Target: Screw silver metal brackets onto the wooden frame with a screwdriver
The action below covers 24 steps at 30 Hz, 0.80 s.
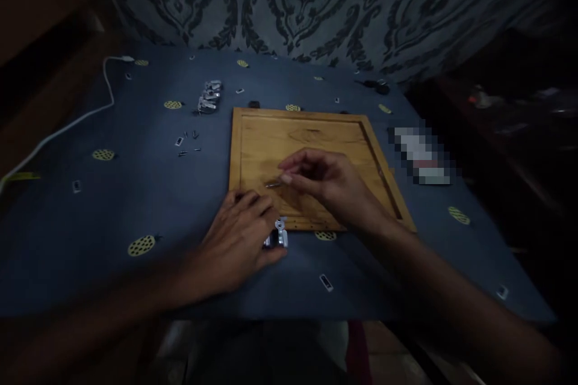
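A wooden panel [307, 132] with a raised frame lies flat on the table. My left hand [244, 237] rests at its near edge, fingers over the frame, holding a shiny metal hinge [280, 231] against that edge; the fingers partly cover the hinge. Above the panel, my right hand [336, 183] is closed in a pinch on a thin metal screw [273, 183], which points left toward my left hand. Small dark holes show along the panel's near edge, right of the hinge.
Several more metal hinges [210, 97] lie at the back left, with loose screws [182, 153] nearer. A white cable [111, 81] runs down the left side. Dark-handled tool [377, 85] at the back right; a blurred-out object [422, 156] lies right of the panel on the blue cloth [90, 210].
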Each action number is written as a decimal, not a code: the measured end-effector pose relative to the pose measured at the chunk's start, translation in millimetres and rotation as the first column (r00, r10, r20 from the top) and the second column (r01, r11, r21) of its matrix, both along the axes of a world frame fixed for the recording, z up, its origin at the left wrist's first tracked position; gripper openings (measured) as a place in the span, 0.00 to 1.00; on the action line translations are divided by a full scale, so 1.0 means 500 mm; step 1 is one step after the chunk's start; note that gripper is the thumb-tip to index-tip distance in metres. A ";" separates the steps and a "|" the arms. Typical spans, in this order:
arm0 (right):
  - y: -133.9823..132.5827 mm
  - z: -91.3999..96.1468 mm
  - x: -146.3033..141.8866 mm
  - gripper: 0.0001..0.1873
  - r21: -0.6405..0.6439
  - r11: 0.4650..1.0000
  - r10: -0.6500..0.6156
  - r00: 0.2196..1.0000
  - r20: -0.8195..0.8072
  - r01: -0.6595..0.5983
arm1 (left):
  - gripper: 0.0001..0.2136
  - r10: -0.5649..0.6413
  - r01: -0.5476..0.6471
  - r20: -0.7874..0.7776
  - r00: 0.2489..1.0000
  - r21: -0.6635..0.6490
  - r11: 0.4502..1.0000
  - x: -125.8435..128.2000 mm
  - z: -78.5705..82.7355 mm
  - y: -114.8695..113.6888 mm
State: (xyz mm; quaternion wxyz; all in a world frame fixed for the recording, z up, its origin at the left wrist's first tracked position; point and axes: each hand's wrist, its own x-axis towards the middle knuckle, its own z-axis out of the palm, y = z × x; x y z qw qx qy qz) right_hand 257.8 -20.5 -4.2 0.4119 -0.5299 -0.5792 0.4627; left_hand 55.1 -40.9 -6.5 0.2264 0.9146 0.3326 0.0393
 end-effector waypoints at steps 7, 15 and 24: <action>-0.091 -0.033 0.020 0.19 -0.276 0.960 0.006 0.993 -0.117 -0.038 | 0.16 0.001 -0.001 0.009 1.000 0.023 1.000 -0.002 -0.007 -0.002; -0.086 -0.042 0.012 0.17 -0.290 0.954 0.053 0.994 -0.092 -0.078 | 0.16 -0.009 0.007 0.031 0.999 0.057 0.998 -0.001 -0.013 -0.005; -0.067 -0.037 0.015 0.19 -0.349 0.927 0.095 0.988 -0.126 -0.134 | 0.16 -0.006 0.005 0.024 1.000 0.054 0.999 -0.001 -0.011 -0.004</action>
